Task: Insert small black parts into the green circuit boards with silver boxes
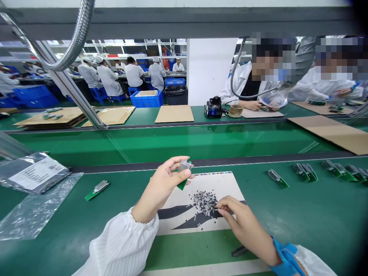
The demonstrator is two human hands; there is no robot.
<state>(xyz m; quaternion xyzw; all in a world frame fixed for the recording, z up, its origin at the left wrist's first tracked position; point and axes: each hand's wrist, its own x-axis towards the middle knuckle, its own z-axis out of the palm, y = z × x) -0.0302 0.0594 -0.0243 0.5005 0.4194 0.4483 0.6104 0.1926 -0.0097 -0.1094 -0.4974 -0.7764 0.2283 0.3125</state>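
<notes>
My left hand (162,186) is raised over a printed white-and-grey sheet (225,184), its thumb and fingers closed on a small green circuit board (181,185) with a silvery metal part on it. On the sheet lies a heap of tiny pin headers (204,201), black with thin metal pins, some scattered around it. At the heap's right edge is my right hand (244,218), thumb and forefinger pinched together. What sits between those fingertips is too small to make out. A blue band (283,255) circles the right wrist.
A similar board (97,189) lies at left, beside plastic bags (37,172). More boards (305,172) line the right side. Beyond the green belt (172,140) are cardboard sheets (174,114) and co-workers at benches. A metal hose (77,38) hangs upper left.
</notes>
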